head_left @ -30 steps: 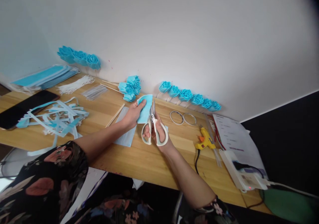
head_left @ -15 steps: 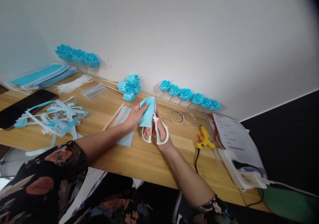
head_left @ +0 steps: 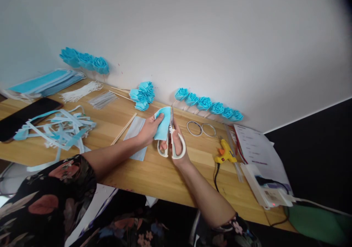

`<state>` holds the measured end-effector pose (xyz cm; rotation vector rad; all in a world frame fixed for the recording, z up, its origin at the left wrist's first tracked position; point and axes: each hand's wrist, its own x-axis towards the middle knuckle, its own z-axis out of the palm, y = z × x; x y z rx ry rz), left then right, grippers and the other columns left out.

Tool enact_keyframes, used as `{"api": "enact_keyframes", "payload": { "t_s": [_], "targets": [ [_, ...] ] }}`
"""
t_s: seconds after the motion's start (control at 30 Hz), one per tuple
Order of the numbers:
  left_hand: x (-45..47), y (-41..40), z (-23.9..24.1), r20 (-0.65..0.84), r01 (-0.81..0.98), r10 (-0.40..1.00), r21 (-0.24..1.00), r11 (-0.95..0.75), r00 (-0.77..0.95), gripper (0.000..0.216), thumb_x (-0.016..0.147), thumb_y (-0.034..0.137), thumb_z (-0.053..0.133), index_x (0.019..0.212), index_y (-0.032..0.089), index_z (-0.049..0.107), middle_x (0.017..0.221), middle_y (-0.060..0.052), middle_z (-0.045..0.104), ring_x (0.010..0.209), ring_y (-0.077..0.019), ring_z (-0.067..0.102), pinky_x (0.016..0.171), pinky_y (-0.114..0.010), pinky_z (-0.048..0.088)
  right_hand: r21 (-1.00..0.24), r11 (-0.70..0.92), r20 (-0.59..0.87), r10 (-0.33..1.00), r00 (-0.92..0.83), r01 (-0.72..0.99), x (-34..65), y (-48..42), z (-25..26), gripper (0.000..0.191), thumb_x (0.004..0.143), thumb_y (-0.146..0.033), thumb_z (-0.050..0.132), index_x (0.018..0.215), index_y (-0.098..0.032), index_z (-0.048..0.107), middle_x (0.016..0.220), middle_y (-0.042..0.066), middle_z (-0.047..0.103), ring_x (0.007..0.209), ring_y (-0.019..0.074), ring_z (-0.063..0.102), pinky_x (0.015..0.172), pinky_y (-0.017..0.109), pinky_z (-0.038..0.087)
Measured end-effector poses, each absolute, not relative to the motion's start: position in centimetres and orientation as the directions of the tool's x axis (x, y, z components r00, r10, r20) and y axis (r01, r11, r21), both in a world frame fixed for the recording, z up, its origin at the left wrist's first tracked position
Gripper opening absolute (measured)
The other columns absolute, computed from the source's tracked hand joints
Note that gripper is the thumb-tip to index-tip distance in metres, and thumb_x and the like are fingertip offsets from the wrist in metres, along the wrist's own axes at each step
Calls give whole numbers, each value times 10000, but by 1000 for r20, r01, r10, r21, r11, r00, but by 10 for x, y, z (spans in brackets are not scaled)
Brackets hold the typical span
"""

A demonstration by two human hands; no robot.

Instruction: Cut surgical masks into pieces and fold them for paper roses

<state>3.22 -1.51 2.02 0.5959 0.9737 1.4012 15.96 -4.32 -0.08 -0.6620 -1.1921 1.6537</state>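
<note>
Between the thumb and fingers of my left hand [head_left: 149, 129] is a folded piece of light blue mask fabric [head_left: 163, 126], held upright over the table. My right hand [head_left: 178, 144] grips white-handled scissors [head_left: 171, 129], its thumb and fingers through the loops. The metal blades lie along the fabric's right edge, with the tips near its top corner. Beneath my left wrist a pale fabric sheet [head_left: 134, 126] lies on the wooden table, partly covered by the forearm.
Blue fabric flowers [head_left: 204, 103] lean along the wall, and a bunch [head_left: 142, 96] lies behind my hands. To the left are cut strips [head_left: 62, 128], a phone [head_left: 27, 117] and stacked masks [head_left: 45, 83]. A yellow glue gun [head_left: 226, 152] and power strip [head_left: 257, 184] sit to the right.
The scissor handles have come slightly closer together at the fabric's right edge. Otherwise my hands and the fabric look almost the same.
</note>
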Motion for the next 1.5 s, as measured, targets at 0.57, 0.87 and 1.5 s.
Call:
{"api": "enact_keyframes", "payload": {
  "t_s": [0.57, 0.87, 1.5],
  "targets": [
    [26, -9, 17, -222, -540, 969, 832, 128, -111, 469, 648, 522, 860, 796, 147, 621, 656, 4, 664, 531, -107, 559, 508, -222, 440, -911, -143, 17, 925, -381, -387, 161, -42, 1, 896, 876, -590, 673, 1591, -284, 228, 620, -68, 593, 424, 107, 471, 408, 239, 400],
    [25, -12, 19, -203, -515, 977, 846, 141, -66, 436, 701, 513, 830, 806, 170, 583, 563, 36, 607, 451, -104, 520, 441, -217, 419, -920, -122, 68, 886, -459, -372, 165, -41, 2, 769, 904, -670, 579, 1524, -282, 342, 677, -41, 610, 550, 146, 567, 500, 274, 465],
    [31, -21, 12, -143, -475, 967, 850, 229, 210, 452, 794, 621, 708, 935, 211, 584, 464, -33, 634, 341, -243, 586, 330, -301, 434, -913, -76, 90, 921, -380, -401, 165, -38, 6, 801, 903, -668, 581, 1537, -261, 309, 630, -54, 598, 519, 150, 575, 484, 272, 475]
  ]
}}
